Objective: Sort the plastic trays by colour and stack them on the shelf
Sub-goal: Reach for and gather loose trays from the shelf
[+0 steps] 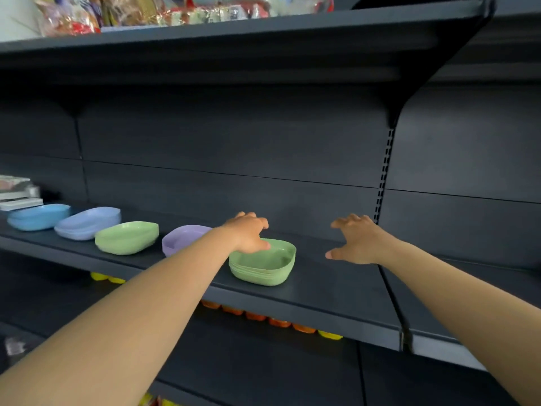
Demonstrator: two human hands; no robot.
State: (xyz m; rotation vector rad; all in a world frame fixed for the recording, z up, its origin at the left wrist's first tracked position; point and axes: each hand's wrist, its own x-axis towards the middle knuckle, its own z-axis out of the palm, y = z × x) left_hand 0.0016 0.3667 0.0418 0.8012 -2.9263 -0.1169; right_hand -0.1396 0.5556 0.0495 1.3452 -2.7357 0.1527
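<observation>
My left grip [248, 232] pinches the rim of the green tray stack [263, 265], right grip [355, 240] spread empty beside it; light, stiff, slick plastic, best held by opposite rims.

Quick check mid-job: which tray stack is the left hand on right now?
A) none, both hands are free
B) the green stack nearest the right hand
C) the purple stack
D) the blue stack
B: the left hand grips the near rim of the green stack, while the right hand hovers open beside it.
</observation>
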